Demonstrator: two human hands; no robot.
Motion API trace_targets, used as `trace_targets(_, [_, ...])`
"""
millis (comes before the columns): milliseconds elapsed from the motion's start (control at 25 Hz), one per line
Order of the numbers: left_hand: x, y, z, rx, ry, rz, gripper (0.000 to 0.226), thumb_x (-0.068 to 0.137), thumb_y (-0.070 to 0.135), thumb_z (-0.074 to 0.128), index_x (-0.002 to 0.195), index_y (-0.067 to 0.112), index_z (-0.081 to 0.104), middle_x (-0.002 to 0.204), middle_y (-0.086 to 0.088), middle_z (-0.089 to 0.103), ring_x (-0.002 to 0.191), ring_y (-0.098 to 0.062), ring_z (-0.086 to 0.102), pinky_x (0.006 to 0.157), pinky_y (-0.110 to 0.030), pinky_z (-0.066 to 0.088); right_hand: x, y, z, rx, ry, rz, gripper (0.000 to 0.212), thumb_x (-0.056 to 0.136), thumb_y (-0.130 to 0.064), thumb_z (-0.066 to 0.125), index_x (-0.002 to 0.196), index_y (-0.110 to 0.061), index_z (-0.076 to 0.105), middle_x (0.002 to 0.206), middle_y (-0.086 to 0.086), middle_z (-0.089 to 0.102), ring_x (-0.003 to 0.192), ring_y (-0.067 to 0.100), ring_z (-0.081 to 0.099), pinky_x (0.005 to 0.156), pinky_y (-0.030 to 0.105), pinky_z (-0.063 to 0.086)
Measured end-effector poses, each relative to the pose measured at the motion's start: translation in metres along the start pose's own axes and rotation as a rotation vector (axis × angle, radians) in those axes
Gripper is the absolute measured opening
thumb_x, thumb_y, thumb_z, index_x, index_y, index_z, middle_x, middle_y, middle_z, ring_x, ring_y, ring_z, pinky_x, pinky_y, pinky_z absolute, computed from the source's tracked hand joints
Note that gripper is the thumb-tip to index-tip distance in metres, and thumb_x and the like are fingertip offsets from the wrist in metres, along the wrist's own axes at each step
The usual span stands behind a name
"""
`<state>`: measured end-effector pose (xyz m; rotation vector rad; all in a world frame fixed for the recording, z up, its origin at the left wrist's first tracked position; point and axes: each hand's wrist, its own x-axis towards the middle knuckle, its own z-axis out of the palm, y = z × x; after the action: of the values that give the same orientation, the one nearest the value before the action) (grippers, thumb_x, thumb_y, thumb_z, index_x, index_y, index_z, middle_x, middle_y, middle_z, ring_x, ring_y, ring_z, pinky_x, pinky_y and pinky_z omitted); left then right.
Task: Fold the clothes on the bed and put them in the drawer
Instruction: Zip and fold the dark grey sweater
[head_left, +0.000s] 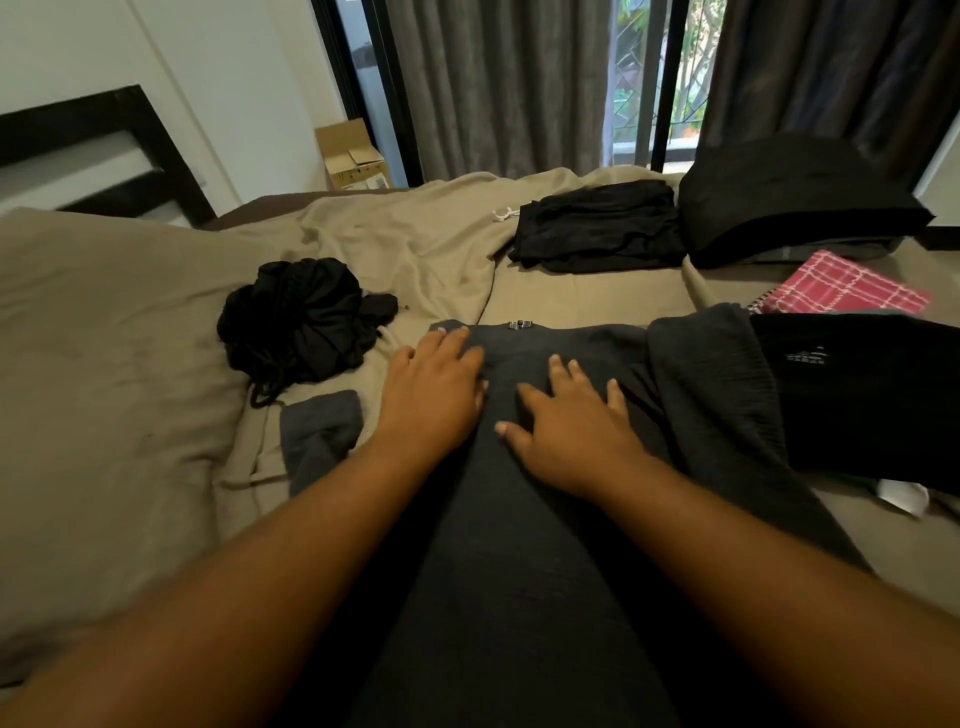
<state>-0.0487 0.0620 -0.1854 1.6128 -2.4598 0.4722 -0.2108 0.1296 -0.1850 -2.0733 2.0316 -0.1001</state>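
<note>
Head cam: both hands are flat on a dark grey garment (493, 545) spread out on the bed (571, 301) right in front. The left hand (434, 384) has its fingers straight near the garment's top edge, and the right hand (576, 426) sits just beside it with fingers spread, palm down, gripping nothing. A crumpled black garment (301, 322) lies to the left, and a folded black pile (597, 228) sits further back. Another black piece with a logo (857, 389) is on the right, near a pink plaid cloth (852, 286). Grey curtains (498, 88) hang behind.
</note>
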Motion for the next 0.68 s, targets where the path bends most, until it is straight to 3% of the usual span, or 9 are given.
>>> trace_targets(80, [-0.030, -0.009, -0.009, 0.032, -0.262, 0.048, 0.055, 0.103, 0.054, 0.036, 0.154, 0.034, 0.033, 0.168, 0.003, 0.017, 0.153, -0.025, 0.018, 0.115, -0.050, 0.025, -0.029, -0.014, 0.005, -0.030, -0.094, 0.032, 0.069, 0.101, -0.067, 0.025, 0.161, -0.034, 0.019, 0.171, 0.009, -0.002, 0.157, 0.032, -0.006, 0.122, 0.064, -0.002])
trace_targets(160, [-0.059, -0.035, -0.015, -0.009, -0.454, -0.033, 0.064, 0.101, 0.062, 0.032, 0.159, 0.037, 0.019, 0.169, 0.006, 0.010, 0.154, -0.025, 0.016, 0.118, -0.053, 0.022, -0.056, -0.031, 0.001, 0.012, -0.173, 0.125, 0.067, 0.103, -0.065, 0.022, 0.161, -0.033, 0.021, 0.171, 0.010, 0.000, 0.157, 0.033, -0.006, 0.121, 0.065, -0.003])
trace_targets(280, [-0.107, -0.078, -0.046, -0.187, -0.380, -0.326, 0.062, 0.095, 0.062, 0.042, 0.145, 0.024, 0.045, 0.155, -0.008, 0.042, 0.138, -0.033, 0.043, 0.109, -0.049, 0.041, -0.112, -0.079, -0.010, 0.103, -0.143, 0.080, 0.065, 0.103, -0.061, 0.032, 0.157, -0.025, 0.032, 0.169, 0.015, 0.007, 0.157, 0.033, -0.001, 0.122, 0.061, 0.002])
trace_targets(360, [-0.140, -0.092, -0.065, -0.306, -0.312, -0.523, 0.053, 0.097, 0.047, 0.057, 0.134, 0.008, 0.054, 0.136, -0.017, 0.057, 0.126, -0.038, 0.052, 0.103, -0.045, 0.044, -0.155, -0.123, -0.013, 0.160, -0.112, -0.041, 0.065, 0.101, -0.058, 0.043, 0.153, -0.020, 0.038, 0.168, 0.016, 0.015, 0.155, 0.034, 0.009, 0.123, 0.053, 0.012])
trace_targets(480, [-0.180, -0.080, -0.089, -0.798, -0.315, -0.850, 0.043, 0.096, 0.021, 0.068, 0.130, -0.002, 0.057, 0.123, -0.012, 0.060, 0.121, -0.036, 0.057, 0.096, -0.039, 0.048, -0.210, -0.188, -0.011, 0.281, -0.224, -0.100, 0.065, 0.097, -0.056, 0.054, 0.148, -0.016, 0.045, 0.158, 0.015, 0.031, 0.144, 0.037, 0.030, 0.115, 0.048, 0.031])
trace_targets(560, [-0.195, -0.068, -0.098, -0.905, -0.404, -0.940, 0.032, 0.095, 0.020, 0.069, 0.114, -0.004, 0.061, 0.116, -0.015, 0.061, 0.106, -0.035, 0.061, 0.085, -0.039, 0.048, -0.240, -0.221, -0.001, 0.378, -0.377, -0.057, 0.060, 0.097, -0.050, 0.059, 0.146, -0.016, 0.046, 0.152, 0.013, 0.037, 0.137, 0.038, 0.036, 0.110, 0.049, 0.035])
trace_targets(640, [-0.205, -0.059, -0.111, -0.969, -0.457, -1.018, 0.023, 0.097, 0.018, 0.065, 0.096, -0.005, 0.061, 0.107, -0.021, 0.063, 0.086, -0.031, 0.059, 0.076, -0.041, 0.048, -0.265, -0.236, 0.020, 0.468, -0.346, -0.002, 0.050, 0.099, -0.039, 0.060, 0.142, -0.016, 0.048, 0.147, 0.012, 0.040, 0.132, 0.036, 0.041, 0.107, 0.047, 0.039])
trace_targets(680, [-0.208, -0.056, -0.119, -1.059, -0.434, -1.058, 0.022, 0.098, 0.016, 0.063, 0.099, -0.006, 0.062, 0.109, -0.022, 0.065, 0.082, -0.031, 0.058, 0.075, -0.042, 0.049, -0.275, -0.236, 0.029, 0.498, -0.270, 0.014, 0.044, 0.100, -0.034, 0.058, 0.139, -0.016, 0.048, 0.145, 0.011, 0.043, 0.129, 0.034, 0.043, 0.106, 0.046, 0.041])
